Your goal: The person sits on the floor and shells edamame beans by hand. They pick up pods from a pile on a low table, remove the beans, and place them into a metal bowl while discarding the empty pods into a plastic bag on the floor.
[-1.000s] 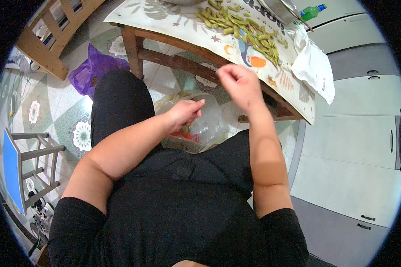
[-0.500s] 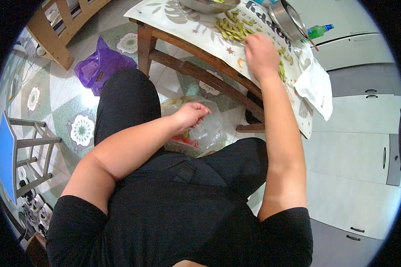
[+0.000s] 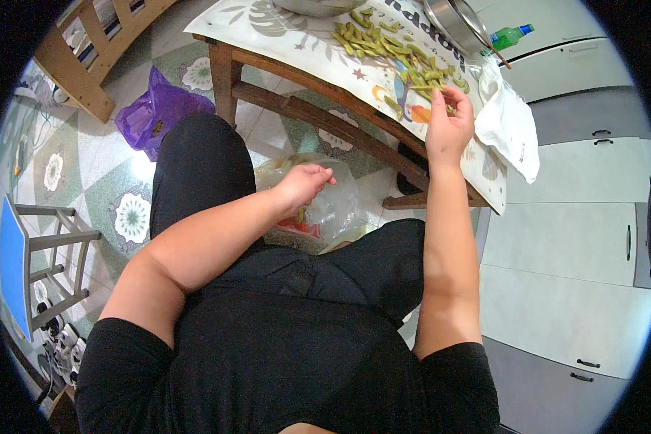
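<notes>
Two bare hands work at and below a wooden table [image 3: 318,116] draped with a printed cloth [image 3: 282,36]. Nearest, the left hand [image 3: 301,186] hovers loosely curled, holding nothing visible, over a clear plastic bag [image 3: 340,206] between the knees, beneath the table's front edge. Farther, the right hand [image 3: 448,123] reaches onto the tabletop, fingertips pinching a green pod [image 3: 450,108] at the near edge of the pod pile [image 3: 383,47]. Beyond the pile stand a metal pan [image 3: 456,22] and a green bottle [image 3: 510,35].

Single head view, steeply downward — lap near, table [image 3: 282,43] ahead
</notes>
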`<control>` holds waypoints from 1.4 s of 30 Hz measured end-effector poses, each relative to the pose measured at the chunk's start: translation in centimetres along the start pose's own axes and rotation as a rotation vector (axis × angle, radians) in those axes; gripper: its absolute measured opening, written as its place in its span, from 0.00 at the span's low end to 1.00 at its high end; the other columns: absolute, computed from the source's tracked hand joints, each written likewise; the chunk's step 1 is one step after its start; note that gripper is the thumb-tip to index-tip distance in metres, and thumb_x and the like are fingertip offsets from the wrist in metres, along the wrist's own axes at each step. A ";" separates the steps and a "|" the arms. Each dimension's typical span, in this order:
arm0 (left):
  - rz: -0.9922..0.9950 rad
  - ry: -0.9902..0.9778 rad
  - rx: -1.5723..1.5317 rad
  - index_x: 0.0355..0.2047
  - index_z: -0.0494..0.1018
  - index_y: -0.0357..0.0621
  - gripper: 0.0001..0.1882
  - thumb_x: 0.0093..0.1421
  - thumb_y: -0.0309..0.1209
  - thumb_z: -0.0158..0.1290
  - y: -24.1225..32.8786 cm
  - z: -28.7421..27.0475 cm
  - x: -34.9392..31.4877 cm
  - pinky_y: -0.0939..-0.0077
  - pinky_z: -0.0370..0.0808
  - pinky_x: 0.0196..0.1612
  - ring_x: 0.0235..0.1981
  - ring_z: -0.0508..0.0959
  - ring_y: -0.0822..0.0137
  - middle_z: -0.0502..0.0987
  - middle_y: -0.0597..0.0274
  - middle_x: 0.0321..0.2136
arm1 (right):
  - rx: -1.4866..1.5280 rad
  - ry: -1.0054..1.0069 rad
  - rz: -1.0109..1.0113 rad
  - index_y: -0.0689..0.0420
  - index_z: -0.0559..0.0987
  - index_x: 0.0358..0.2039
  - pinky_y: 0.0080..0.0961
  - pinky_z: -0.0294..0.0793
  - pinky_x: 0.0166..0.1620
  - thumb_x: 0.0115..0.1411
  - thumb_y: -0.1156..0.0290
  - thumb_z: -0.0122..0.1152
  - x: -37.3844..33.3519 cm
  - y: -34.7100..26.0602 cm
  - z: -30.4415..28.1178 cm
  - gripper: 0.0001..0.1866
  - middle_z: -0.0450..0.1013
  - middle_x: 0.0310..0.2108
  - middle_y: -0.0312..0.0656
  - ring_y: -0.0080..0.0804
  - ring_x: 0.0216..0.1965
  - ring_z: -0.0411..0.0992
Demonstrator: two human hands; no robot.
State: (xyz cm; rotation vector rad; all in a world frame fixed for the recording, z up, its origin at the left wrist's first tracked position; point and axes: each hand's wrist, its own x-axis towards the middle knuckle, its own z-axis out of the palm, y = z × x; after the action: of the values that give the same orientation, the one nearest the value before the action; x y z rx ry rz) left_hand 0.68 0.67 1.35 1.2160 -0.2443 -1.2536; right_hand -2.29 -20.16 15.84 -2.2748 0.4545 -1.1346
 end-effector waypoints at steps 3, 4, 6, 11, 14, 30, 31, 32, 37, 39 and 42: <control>0.064 0.057 0.016 0.25 0.69 0.45 0.12 0.56 0.39 0.44 -0.2 0.3 0.2 0.85 0.52 0.16 0.13 0.56 0.81 0.59 0.75 0.12 | -0.132 -0.192 0.002 0.62 0.72 0.30 0.16 0.65 0.35 0.51 0.74 0.54 -0.8 -0.5 -0.7 0.06 0.69 0.29 0.36 0.20 0.32 0.66; 0.088 0.086 0.020 0.26 0.69 0.45 0.11 0.56 0.39 0.44 -0.2 0.4 0.3 0.86 0.52 0.16 0.13 0.56 0.81 0.59 0.75 0.12 | -0.090 -0.097 0.000 0.61 0.72 0.30 0.17 0.66 0.34 0.50 0.73 0.54 -1.0 -0.9 -0.9 0.06 0.69 0.29 0.37 0.22 0.31 0.67; 0.080 0.055 0.067 0.28 0.69 0.45 0.10 0.56 0.38 0.44 0.2 0.2 0.0 0.87 0.52 0.16 0.14 0.56 0.82 0.60 0.76 0.13 | -0.003 0.090 -0.002 0.60 0.71 0.29 0.19 0.67 0.32 0.50 0.72 0.55 -1.5 -1.3 -1.3 0.07 0.70 0.30 0.39 0.25 0.29 0.68; 0.114 -0.040 -0.022 0.33 0.69 0.45 0.10 0.56 0.36 0.45 0.8 -0.3 -0.6 0.88 0.53 0.16 0.15 0.57 0.83 0.61 0.77 0.13 | 0.560 -0.035 0.348 0.60 0.68 0.34 0.14 0.67 0.25 0.55 0.72 0.49 -6.0 -3.7 -2.3 0.07 0.71 0.29 0.40 0.19 0.24 0.67; 0.175 -0.066 -0.056 0.37 0.70 0.45 0.11 0.56 0.35 0.45 1.6 0.6 -1.3 0.89 0.54 0.16 0.15 0.57 0.84 0.62 0.77 0.15 | 0.805 -0.391 0.659 0.59 0.67 0.34 0.11 0.64 0.21 0.54 0.70 0.50 -10.5 -3.7 -1.0 0.09 0.71 0.24 0.39 0.18 0.21 0.66; 0.204 -0.052 -0.083 0.32 0.69 0.40 0.07 0.52 0.27 0.50 1.0 0.7 -0.8 0.81 0.69 0.33 0.28 0.71 0.75 0.72 0.65 0.28 | 1.003 -0.705 1.162 0.58 0.71 0.29 0.11 0.63 0.19 0.52 0.68 0.54 -15.4 -1.0 1.0 0.07 0.69 0.21 0.34 0.18 0.19 0.66; 0.203 -0.071 -0.050 0.32 0.69 0.40 0.07 0.52 0.27 0.50 1.1 0.8 -0.8 0.81 0.69 0.33 0.28 0.71 0.74 0.72 0.65 0.28 | 1.050 -0.713 1.172 0.57 0.71 0.28 0.12 0.62 0.19 0.52 0.67 0.54 -15.6 -0.7 1.0 0.07 0.69 0.21 0.34 0.18 0.19 0.66; 0.176 -0.092 -0.082 0.31 0.69 0.40 0.06 0.52 0.27 0.50 1.1 0.8 -0.8 0.80 0.69 0.33 0.28 0.71 0.74 0.72 0.65 0.28 | 1.098 -0.721 1.182 0.57 0.71 0.28 0.12 0.62 0.19 0.52 0.67 0.54 -15.8 -0.3 1.1 0.07 0.69 0.21 0.33 0.18 0.19 0.65; 0.208 -0.070 -0.143 0.27 0.68 0.41 0.04 0.51 0.27 0.51 1.0 0.3 -0.7 0.81 0.68 0.33 0.28 0.71 0.74 0.72 0.65 0.27 | 1.185 -0.730 1.179 0.57 0.72 0.26 0.13 0.64 0.20 0.52 0.67 0.54 -15.6 -1.0 1.2 0.07 0.70 0.21 0.34 0.17 0.18 0.65; 0.233 -0.058 -0.054 0.26 0.68 0.41 0.04 0.51 0.27 0.51 1.3 0.3 -0.9 0.81 0.68 0.33 0.28 0.71 0.75 0.72 0.66 0.26 | 1.108 -0.753 1.139 0.57 0.72 0.26 0.14 0.65 0.20 0.52 0.67 0.54 -15.4 -1.1 1.0 0.07 0.70 0.21 0.36 0.18 0.18 0.66; 0.359 -0.090 0.025 0.25 0.67 0.41 0.04 0.51 0.26 0.52 1.4 0.8 -1.3 0.83 0.67 0.32 0.27 0.70 0.76 0.71 0.67 0.25 | 1.085 -0.772 1.131 0.58 0.72 0.26 0.15 0.67 0.21 0.52 0.67 0.54 -15.5 -1.1 0.7 0.07 0.71 0.22 0.37 0.19 0.18 0.66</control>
State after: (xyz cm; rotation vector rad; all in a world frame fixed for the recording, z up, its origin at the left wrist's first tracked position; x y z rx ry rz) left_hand 0.48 1.05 3.40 1.0806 -0.5224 -0.9939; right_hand -10.75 -11.00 6.52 -0.9938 0.4940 0.1523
